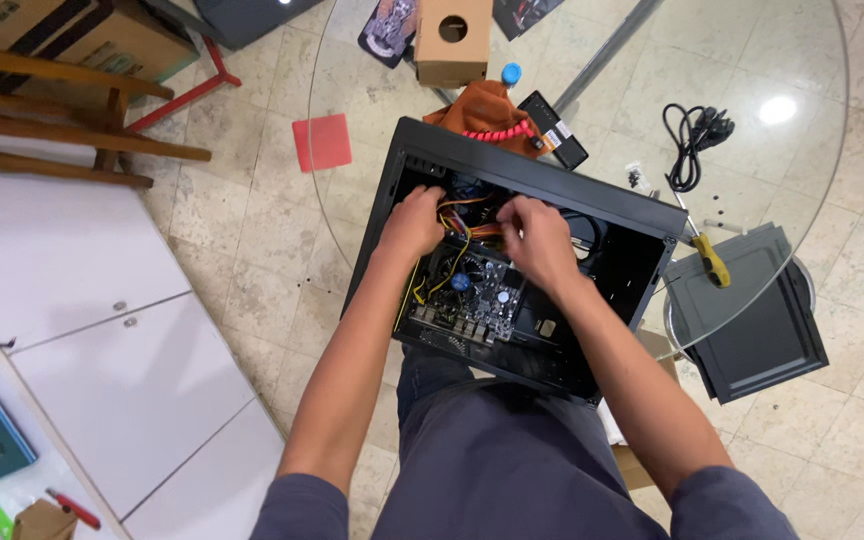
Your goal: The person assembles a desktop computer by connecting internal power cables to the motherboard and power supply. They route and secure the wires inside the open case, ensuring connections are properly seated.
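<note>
Head view: an open black metal computer case is seen lying on a round glass tabletop, its open side turned upward. Inside it a dark motherboard with a small blue round part is visible, and a bundle of orange, yellow and red wires is stretched across the upper part of the interior. The left hand is placed inside the case at the left end of the bundle, its fingers curled down among the wires. The right hand is set just beside it, fingers bent and pinched on the wires near the middle of the case. Whether the left hand is actually closed on a wire cannot be told.

Behind the case an orange cloth with a red coiled cord is seen, with a flat black rectangular device touching its right edge and a small cardboard box with a round hole further back. A coiled black power cable is laid well apart on the right. A yellow-handled screwdriver rests near the case's right corner, and a dark grey metal side panel is seen under the glass there.
</note>
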